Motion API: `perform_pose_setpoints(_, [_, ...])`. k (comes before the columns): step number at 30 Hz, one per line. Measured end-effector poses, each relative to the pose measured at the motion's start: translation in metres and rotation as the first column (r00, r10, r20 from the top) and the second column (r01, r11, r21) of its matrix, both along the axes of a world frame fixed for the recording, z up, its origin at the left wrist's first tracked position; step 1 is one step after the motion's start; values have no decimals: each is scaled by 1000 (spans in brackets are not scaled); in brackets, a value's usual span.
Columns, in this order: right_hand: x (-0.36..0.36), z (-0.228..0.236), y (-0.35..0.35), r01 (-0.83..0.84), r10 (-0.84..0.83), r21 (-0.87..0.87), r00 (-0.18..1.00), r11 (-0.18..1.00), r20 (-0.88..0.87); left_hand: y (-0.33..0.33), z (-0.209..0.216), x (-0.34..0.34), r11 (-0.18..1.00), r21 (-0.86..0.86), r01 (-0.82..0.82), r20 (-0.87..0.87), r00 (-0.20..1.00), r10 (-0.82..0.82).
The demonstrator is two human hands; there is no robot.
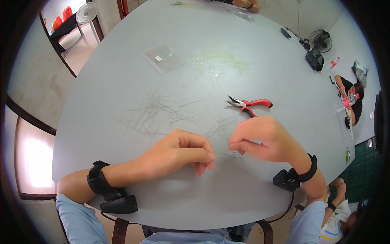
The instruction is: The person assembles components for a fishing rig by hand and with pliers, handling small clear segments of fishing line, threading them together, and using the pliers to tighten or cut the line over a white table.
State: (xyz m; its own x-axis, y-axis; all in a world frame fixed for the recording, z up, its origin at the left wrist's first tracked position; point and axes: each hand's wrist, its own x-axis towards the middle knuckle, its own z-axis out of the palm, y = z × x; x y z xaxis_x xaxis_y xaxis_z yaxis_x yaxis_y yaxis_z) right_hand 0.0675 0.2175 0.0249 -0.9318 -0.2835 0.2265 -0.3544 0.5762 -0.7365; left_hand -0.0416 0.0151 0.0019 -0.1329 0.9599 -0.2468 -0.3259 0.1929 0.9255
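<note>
My left hand (178, 156) is closed in a pinch over the near middle of the grey table (183, 203). My right hand (264, 140) is pinched too, a short way to its right, fingertips facing the left ones. Whatever they hold is too fine to make out. Thin wire-like pieces (219, 128) lie just beyond and between my hands. Farther left spreads a larger loose heap of thin, straight grey pieces (154, 112). Past my right hand rests a pair of pliers (260, 102) with red and black handles, its jaws apart and pointing left.
Toward the far side lie a flat clear plastic bag (160, 59) and a spread of pale yellow-green strands (221, 63). A black case (314, 59) sits at the right far edge. Another person's hand (242, 3) shows at the far end; more people sit to the right.
</note>
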Motion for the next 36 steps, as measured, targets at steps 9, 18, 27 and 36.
perform_pose_setpoints(9, [-43, 15, 38, 428, -424, -7, 897, 904, 128, 0, 2, 0, 972, 6, -235, 181, 956, 230])
perform_pose_setpoints(18, [-108, -29, 126, 663, -662, 47, 734, 747, 153, -2, 6, 1, 956, 14, -292, 159, 945, 286])
perform_pose_setpoints(27, [-94, -17, 117, 768, -768, 97, 607, 633, 205, -2, 4, -2, 981, -9, -194, 163, 968, 193])
perform_pose_setpoints(36, [-39, 9, 141, 663, -729, 305, 636, 684, 253, 0, 4, -1, 984, -30, -177, 146, 973, 179])
